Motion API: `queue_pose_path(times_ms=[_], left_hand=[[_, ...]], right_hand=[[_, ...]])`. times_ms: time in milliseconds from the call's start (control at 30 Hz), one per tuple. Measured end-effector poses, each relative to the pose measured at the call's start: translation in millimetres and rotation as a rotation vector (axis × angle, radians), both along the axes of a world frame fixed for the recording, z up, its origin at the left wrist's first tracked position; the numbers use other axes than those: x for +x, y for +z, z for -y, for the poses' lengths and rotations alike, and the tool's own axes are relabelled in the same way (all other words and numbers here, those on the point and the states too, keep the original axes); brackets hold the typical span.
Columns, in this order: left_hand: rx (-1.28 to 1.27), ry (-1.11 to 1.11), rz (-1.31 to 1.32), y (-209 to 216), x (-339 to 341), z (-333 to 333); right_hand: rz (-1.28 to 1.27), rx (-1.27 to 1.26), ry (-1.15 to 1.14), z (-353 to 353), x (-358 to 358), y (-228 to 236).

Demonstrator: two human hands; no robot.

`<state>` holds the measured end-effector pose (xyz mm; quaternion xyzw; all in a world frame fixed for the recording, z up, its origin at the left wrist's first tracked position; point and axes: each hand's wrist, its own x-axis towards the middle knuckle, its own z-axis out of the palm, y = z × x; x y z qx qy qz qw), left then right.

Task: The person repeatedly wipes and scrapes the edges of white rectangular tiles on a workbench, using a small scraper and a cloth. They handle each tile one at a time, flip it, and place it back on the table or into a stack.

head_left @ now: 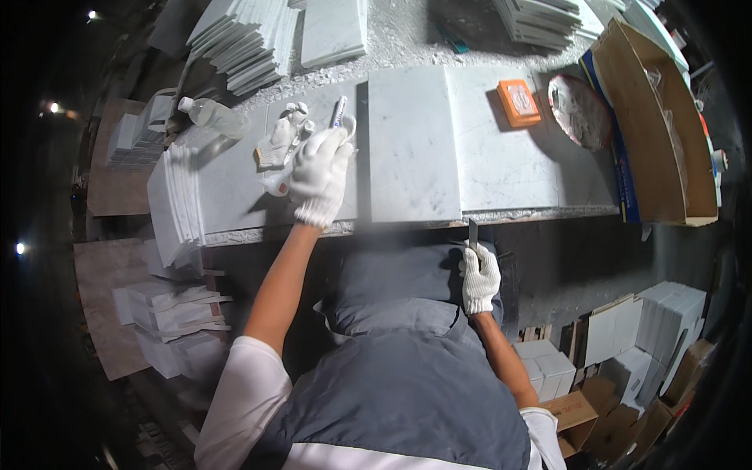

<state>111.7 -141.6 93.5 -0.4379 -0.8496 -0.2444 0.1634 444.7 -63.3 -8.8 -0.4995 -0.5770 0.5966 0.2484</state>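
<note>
My left hand, in a white knit glove, reaches over the left part of the work surface. Its fingers are closed at the lower end of a white marker pen, which sticks out past the fingertips. Beside it lies a crumpled white glove. A small white piece with a red mark is partly under the hand. Below the front edge, my gloved right hand grips a narrow flat grey metal blade, pointing up. A pale stone tile lies between the hands, raised on the surface.
An orange box, a round dusty disc and an open cardboard box stand to the right. At left are a plastic bottle and leaning tiles. Tile stacks line the back amid white rubble.
</note>
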Motion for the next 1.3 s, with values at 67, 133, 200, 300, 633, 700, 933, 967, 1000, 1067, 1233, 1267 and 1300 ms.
queue_pose_path(times_ms=[67,133,200,300,633,700,933,967,1000,1067,1233,1267,1300], left_hand=[[-0.154,0.103,-0.049,-3.0,-9.7,-7.7],[-0.284,0.112,0.114,-4.6,-11.1,-8.8],[-0.218,0.085,0.081,-4.7,-7.9,-5.0],[-0.267,0.213,0.209,-5.6,-3.8,1.4],[-0.144,0.168,0.173,-5.8,-5.7,10.3],[-0.078,0.115,0.391,-4.6,-11.5,4.6],[0.009,0.116,0.153,0.6,-7.0,-13.7],[-0.094,0.111,0.147,-1.3,3.9,-17.7],[-0.137,0.088,0.08,-3.0,16.9,-21.0],[-0.18,-0.074,-0.471,-8.4,47.1,-35.1],[-0.454,-0.813,-0.189,-2.3,86.4,-65.5],[-0.585,-0.744,-0.204,-0.5,81.4,-73.8],[-0.631,-0.69,-0.247,0.7,65.6,-87.9]], right_hand=[[-0.075,-0.122,-0.089,1.1,-0.4,-0.9],[-0.053,-0.067,-0.088,-0.3,0.1,-1.6],[-0.114,-0.057,-0.082,-1.0,0.3,-1.4],[-0.157,-0.108,-0.104,0.7,-2.1,-0.4],[-0.114,-0.076,-0.091,-1.8,-2.0,-7.1],[-0.104,-0.087,-0.12,-0.8,-0.5,-9.2],[-0.102,-0.164,-0.129,1.2,-2.2,-3.2],[-0.1,-0.146,-0.119,1.1,-3.2,-2.0],[-0.098,-0.146,-0.116,1.0,-3.9,-0.8],[-0.106,-0.185,-0.132,0.1,-4.0,0.3],[-0.073,-0.035,-0.096,-1.1,-1.0,0.3],[-0.067,-0.049,-0.103,-0.7,-1.4,0.4],[-0.072,-0.063,-0.089,-1.0,-2.0,0.9]])
